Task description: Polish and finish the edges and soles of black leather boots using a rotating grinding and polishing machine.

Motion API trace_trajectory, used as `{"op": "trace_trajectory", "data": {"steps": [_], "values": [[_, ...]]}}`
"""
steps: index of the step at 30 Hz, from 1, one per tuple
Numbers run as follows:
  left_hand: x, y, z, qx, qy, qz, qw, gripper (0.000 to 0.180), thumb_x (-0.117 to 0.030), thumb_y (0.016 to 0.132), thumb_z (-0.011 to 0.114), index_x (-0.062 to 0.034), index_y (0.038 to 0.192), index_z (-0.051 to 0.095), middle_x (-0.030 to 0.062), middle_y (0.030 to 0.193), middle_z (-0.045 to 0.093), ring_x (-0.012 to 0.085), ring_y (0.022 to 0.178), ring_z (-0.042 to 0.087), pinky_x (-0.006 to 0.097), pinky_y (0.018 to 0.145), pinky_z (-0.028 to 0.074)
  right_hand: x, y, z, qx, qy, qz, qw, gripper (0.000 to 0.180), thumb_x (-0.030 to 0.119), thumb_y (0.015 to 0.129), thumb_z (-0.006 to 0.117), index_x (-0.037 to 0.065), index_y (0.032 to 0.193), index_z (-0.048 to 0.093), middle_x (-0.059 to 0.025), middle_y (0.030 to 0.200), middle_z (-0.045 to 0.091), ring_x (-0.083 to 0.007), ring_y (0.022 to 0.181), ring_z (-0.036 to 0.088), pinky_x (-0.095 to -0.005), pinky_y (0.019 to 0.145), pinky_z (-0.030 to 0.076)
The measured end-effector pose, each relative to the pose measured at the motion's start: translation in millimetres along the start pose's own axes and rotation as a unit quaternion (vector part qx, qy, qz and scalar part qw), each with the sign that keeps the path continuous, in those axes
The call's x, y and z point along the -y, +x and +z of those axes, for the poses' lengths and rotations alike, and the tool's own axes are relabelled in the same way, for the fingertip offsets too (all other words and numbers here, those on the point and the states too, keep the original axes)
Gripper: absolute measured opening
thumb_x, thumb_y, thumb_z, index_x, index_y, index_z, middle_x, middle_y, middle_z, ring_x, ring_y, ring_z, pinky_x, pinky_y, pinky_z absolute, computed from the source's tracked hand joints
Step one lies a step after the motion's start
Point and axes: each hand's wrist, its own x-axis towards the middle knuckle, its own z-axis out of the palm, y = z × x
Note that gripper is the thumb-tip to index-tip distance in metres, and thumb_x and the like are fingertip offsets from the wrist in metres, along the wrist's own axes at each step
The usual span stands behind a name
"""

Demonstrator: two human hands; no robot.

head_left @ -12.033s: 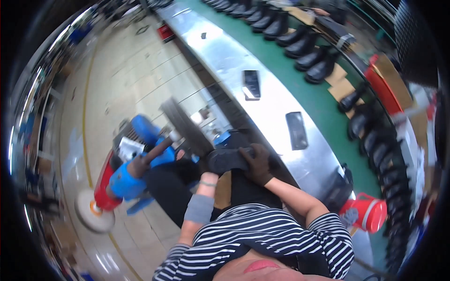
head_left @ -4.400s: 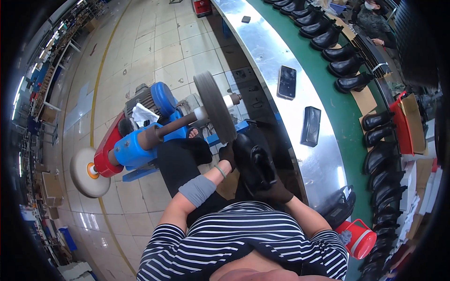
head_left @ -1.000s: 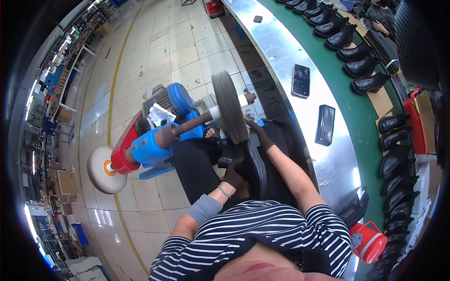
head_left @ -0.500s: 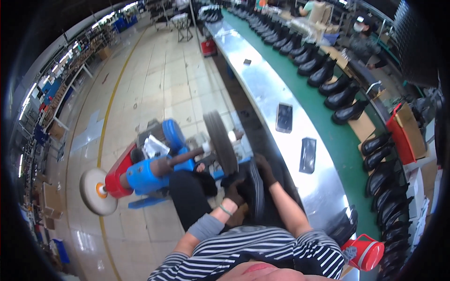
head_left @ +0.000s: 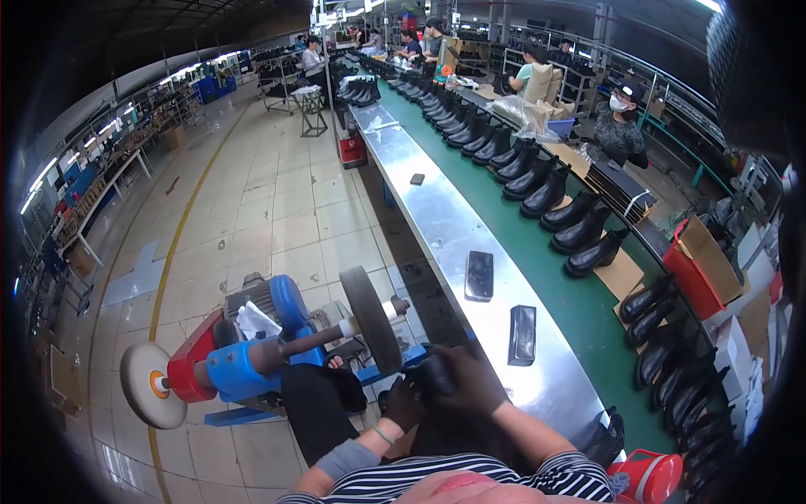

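A black leather boot (head_left: 432,375) is held over my lap, beside the dark buffing wheel (head_left: 370,319). My left hand (head_left: 404,403), in a dark glove, closes on the boot's near left side. From the right, my right hand (head_left: 472,383), also gloved, grips it and covers much of it. The boot looks apart from the wheel's lower edge. That wheel sits on the shaft of a blue and red buffing machine (head_left: 241,363), which carries a pale wheel (head_left: 153,385) at its left end.
To my right runs a metal bench (head_left: 453,210) with a phone (head_left: 479,275) and a black case (head_left: 521,334). Beyond it, a green conveyor (head_left: 537,269) carries rows of black boots (head_left: 546,193). A red bucket (head_left: 655,477) stands near my right elbow. Across the line is a masked person (head_left: 620,126).
The boot has turned from its long sole edge facing up to a foreshortened pose near the wheel. My right hand has come over it. The view has tilted up.
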Motion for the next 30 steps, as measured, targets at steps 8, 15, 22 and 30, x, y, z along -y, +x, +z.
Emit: {"op": "trace_trajectory", "data": {"steps": [8, 15, 22, 30], "values": [[-6, 46, -61, 0.019, 0.481, 0.201, 0.853, 0.034, -0.027, 0.095, 0.037, -0.0083, 0.121, 0.049, 0.0101, 0.120, 0.053, 0.0231, 0.114, 0.050, 0.035, 0.100, 0.038, -8, 2, 106, 0.009, -0.120, -0.150, 0.981, 0.080, 0.028, 0.065, 0.073, 0.021, 0.138, 0.040, -0.0254, 0.128, 0.042, -0.0390, 0.099, 0.051, -0.0497, 0.081, 0.043], [-21, 88, -78, -0.085, 0.593, 0.209, 0.773, 0.037, -0.028, 0.097, 0.036, -0.0074, 0.125, 0.047, 0.0107, 0.125, 0.052, 0.0235, 0.117, 0.048, 0.035, 0.103, 0.034, -61, -56, 85, 0.028, -0.297, 0.037, 0.954, 0.087, 0.043, 0.063, 0.072, 0.015, 0.139, 0.039, -0.0188, 0.132, 0.040, -0.0379, 0.123, 0.034, -0.0636, 0.099, 0.022], [-46, 109, -118, -0.087, 0.705, 0.265, 0.652, 0.041, -0.029, 0.098, 0.034, -0.0066, 0.130, 0.045, 0.0112, 0.129, 0.050, 0.0239, 0.120, 0.047, 0.035, 0.107, 0.031, -79, -20, 109, -0.008, -0.297, -0.075, 0.952, 0.064, 0.031, 0.073, 0.061, 0.013, 0.132, 0.045, -0.0166, 0.122, 0.046, -0.0320, 0.113, 0.041, -0.0567, 0.089, 0.031], [-71, 112, -154, -0.046, 0.718, 0.307, 0.623, 0.041, -0.025, 0.099, 0.031, -0.0046, 0.133, 0.043, 0.0125, 0.133, 0.049, 0.0243, 0.124, 0.045, 0.034, 0.110, 0.029, -89, 22, 126, 0.055, -0.339, -0.191, 0.920, 0.067, 0.036, 0.070, 0.065, 0.010, 0.128, 0.047, -0.0156, 0.122, 0.047, -0.0319, 0.116, 0.042, -0.0562, 0.095, 0.027]]}}
